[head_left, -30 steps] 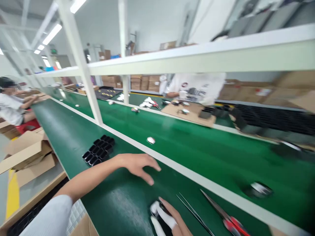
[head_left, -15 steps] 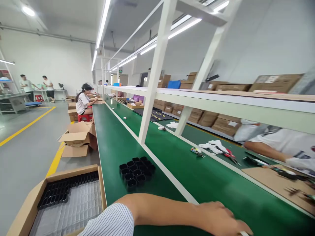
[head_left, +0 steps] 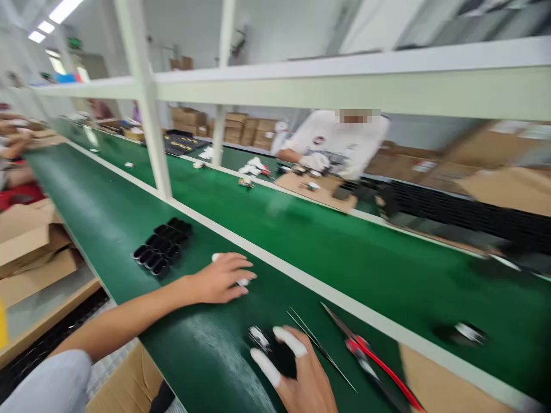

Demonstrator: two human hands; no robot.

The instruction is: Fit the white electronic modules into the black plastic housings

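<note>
My left hand (head_left: 226, 278) hovers over or rests on the green bench, fingers spread, with white covers on some fingertips. Close to its left stands a cluster of small black cups (head_left: 161, 246). My right hand (head_left: 305, 378) has white finger cots on its thumb and forefinger, which close around a small black part with a shiny top (head_left: 260, 338). Blur hides the part's details. To the right of that hand lie metal tweezers (head_left: 321, 347) and long-nosed pliers with red handles (head_left: 365, 361).
A white divider strip (head_left: 275, 261) separates the bench from a green conveyor belt (head_left: 310, 235), where a dark shiny part (head_left: 467, 332) lies. Opposite, a co-worker (head_left: 340, 143) in white gloves works at a cardboard mat. A white post (head_left: 148, 115) rises at left; open cartons (head_left: 30, 241) stand beside the bench.
My view has swung right and down, bringing my right hand, the tweezers and the pliers into sight. My left hand, earlier stretched to the lower right, now lies further left with its fingers apart.
</note>
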